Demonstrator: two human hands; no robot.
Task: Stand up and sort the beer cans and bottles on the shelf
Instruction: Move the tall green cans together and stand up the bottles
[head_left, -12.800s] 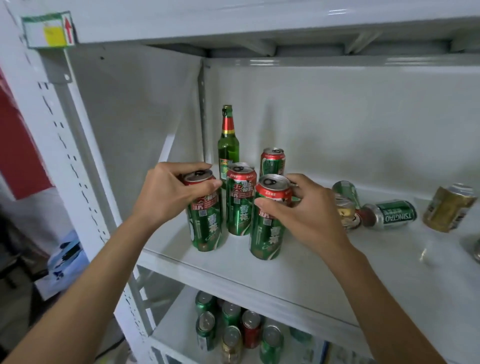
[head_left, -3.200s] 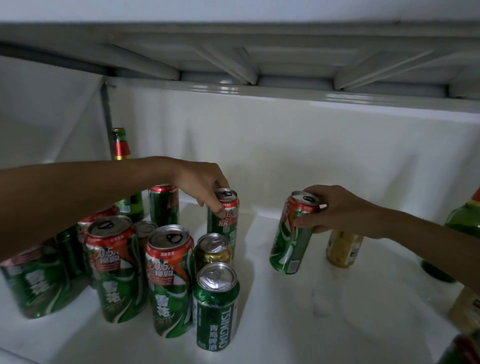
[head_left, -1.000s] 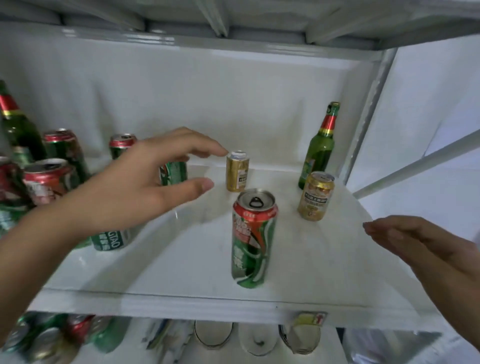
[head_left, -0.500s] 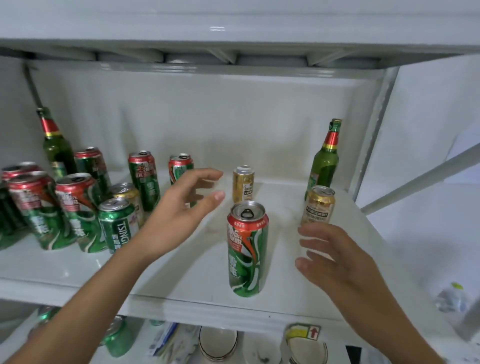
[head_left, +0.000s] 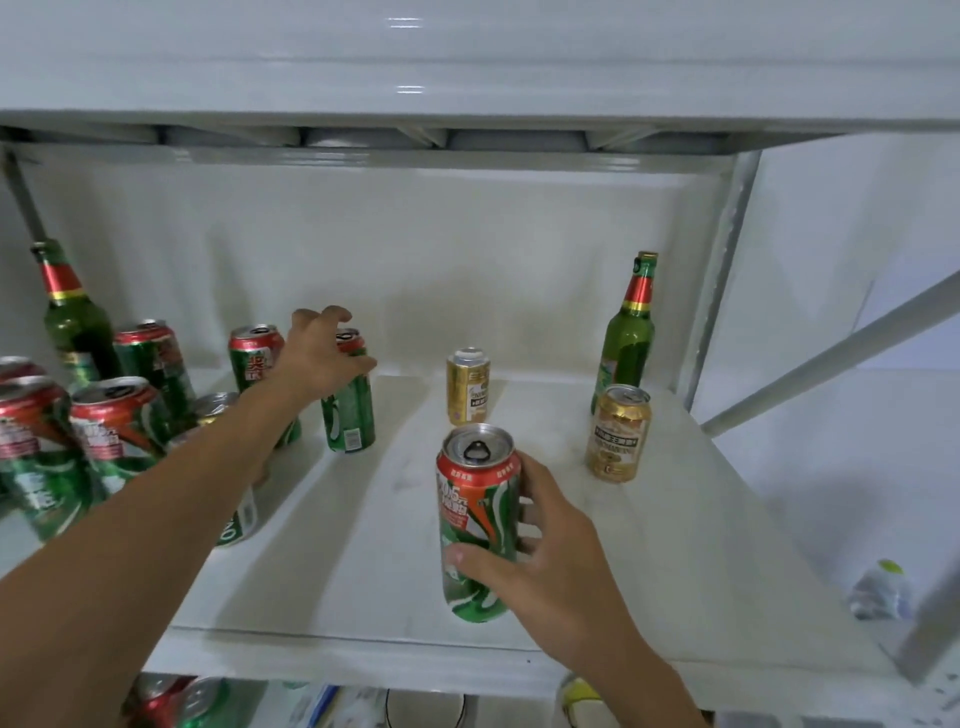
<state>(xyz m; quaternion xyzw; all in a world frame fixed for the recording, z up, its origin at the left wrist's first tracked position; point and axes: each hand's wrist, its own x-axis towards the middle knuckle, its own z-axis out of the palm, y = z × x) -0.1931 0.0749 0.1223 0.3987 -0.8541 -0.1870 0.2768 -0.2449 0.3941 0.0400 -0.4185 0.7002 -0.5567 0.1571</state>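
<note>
The right hand (head_left: 540, 551) wraps its fingers round a tall green can (head_left: 479, 525) near the shelf's (head_left: 675, 597) front edge. The left hand (head_left: 317, 358) grips another green can (head_left: 349, 410) farther back. A bump could knock the front can off the edge.

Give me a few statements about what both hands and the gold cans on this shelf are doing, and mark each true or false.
1. The right hand grips the tall green and red can near the shelf's front edge. True.
2. That can lies on its side. False: it stands upright.
3. The left hand hangs idle, touching nothing. False: it holds another green can further back.
4. Two gold cans stand upright. True.
5. The green bottle at the right has toppled. False: it stands.
</note>
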